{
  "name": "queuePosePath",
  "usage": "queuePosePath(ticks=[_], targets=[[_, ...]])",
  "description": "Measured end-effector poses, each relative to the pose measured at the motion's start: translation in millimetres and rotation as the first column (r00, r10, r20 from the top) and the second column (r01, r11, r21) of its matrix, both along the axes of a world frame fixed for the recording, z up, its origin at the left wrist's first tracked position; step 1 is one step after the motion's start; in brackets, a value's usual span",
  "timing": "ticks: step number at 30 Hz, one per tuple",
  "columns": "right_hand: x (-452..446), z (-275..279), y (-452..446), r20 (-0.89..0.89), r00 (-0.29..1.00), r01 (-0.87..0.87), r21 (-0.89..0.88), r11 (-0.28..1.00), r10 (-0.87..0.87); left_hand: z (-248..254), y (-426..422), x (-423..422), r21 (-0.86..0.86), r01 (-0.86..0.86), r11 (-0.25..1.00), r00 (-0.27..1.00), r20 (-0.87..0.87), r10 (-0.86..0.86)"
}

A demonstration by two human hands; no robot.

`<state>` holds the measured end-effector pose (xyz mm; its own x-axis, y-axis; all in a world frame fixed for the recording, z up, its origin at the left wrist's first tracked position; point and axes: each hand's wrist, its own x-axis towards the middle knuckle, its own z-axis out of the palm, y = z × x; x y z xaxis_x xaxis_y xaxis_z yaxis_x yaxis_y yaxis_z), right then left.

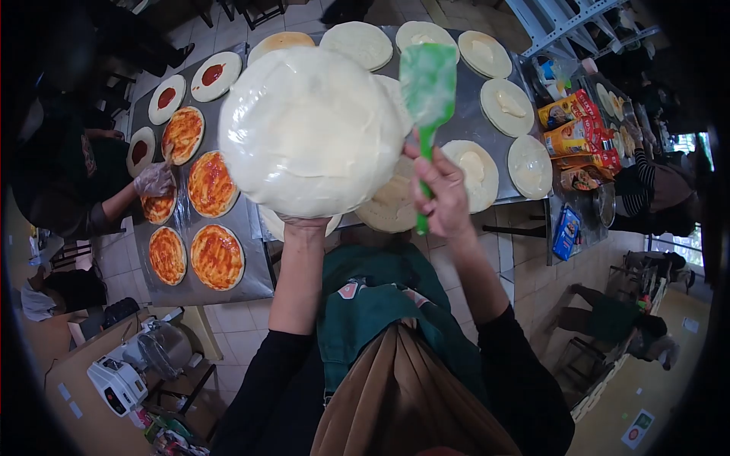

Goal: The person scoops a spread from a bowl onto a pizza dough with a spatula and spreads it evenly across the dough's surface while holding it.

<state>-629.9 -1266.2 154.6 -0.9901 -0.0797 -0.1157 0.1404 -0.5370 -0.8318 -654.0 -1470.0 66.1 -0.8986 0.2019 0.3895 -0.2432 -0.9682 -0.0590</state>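
My left hand (306, 223) is under a large round bowl of white cream (315, 129) and holds it up above the table; its fingers are mostly hidden beneath. The cream's surface looks smooth and glossy, with a sheen like plastic at the left side. Just right of the bowl, my right hand (442, 188) is closed around the handle of a green spatula (428, 83), whose blade points up and is smeared with white. Close by lie a dough round with a pale dab (477, 173) and a plain dough round (389, 204), partly covered by the bowl.
More dough rounds (356, 45) line the metal table (258, 262). At left, a co-worker's gloved hand (154, 181) works among red-sauced pizza bases (217, 257). Yellow and red pouches (572, 138) and a blue packet (566, 232) lie on the right. A shelf frame (555, 26) stands behind.
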Motion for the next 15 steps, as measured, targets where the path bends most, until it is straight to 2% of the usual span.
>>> queuePosePath(ticks=[1, 3, 4, 5, 6, 7, 8, 10, 11, 12, 13, 14, 15], targets=[[-2, 3, 8, -0.015, 1.000, 0.024, 0.062, 0.998, -0.023, -2, -5, 0, -0.016, 0.035, 0.999, 0.999, -0.004, -0.035], [9, 7, 16, -0.028, 0.995, 0.095, 0.424, 0.901, -0.091, -5, -6, 0, 0.023, 0.094, 0.995, 0.995, 0.017, -0.094], [17, 9, 16, -0.044, 0.992, 0.123, 0.586, 0.801, -0.120, -5, -2, 2, 0.077, 0.116, 0.990, 0.992, 0.040, -0.119], [32, -24, 15, -0.183, 0.978, 0.204, 0.712, 0.671, -0.104, -7, 0, 3, 0.132, 0.136, 0.982, 0.987, 0.063, -0.146], [51, -57, 11, -0.315, 0.947, 0.299, 0.800, 0.520, -0.061, -38, -11, -1, -0.032, 0.064, 0.997, 0.984, 0.166, -0.058], [71, -46, -3, -0.261, 0.965, 0.206, 0.800, 0.563, 0.017, -90, -31, -9, -0.200, 0.006, 0.980, 0.967, 0.252, 0.046], [86, -36, -18, -0.208, 0.973, 0.110, 0.793, 0.599, 0.098, -118, -41, -13, -0.368, -0.034, 0.929, 0.934, 0.319, 0.160], [92, -39, -30, -0.243, 0.961, 0.037, 0.579, 0.814, 0.129, -72, -6, -5, -0.028, -0.025, 0.999, 0.838, 0.545, 0.037], [81, -28, -30, -0.305, 0.945, 0.126, 0.674, 0.728, 0.118, -48, 6, 0, 0.141, -0.045, 0.989, 0.774, 0.631, -0.055], [76, -32, -20, 0.130, 0.986, -0.149, 0.463, 0.874, 0.099, -40, 4, 2, 0.091, -0.009, 0.996, 0.878, 0.477, -0.036], [58, -33, -15, 0.035, 0.996, -0.088, 0.243, 0.966, 0.082, -34, 3, 2, 0.039, 0.019, 0.999, 0.953, 0.301, -0.030], [38, -24, -10, 0.044, 0.999, -0.036, 0.111, 0.993, 0.031, -27, 4, 2, -0.013, 0.033, 0.999, 0.993, 0.111, -0.032], [19, -7, -4, 0.077, 0.997, 0.009, 0.145, 0.989, -0.020, -18, 5, 4, 0.049, 0.053, 0.997, 0.988, 0.141, -0.059]])
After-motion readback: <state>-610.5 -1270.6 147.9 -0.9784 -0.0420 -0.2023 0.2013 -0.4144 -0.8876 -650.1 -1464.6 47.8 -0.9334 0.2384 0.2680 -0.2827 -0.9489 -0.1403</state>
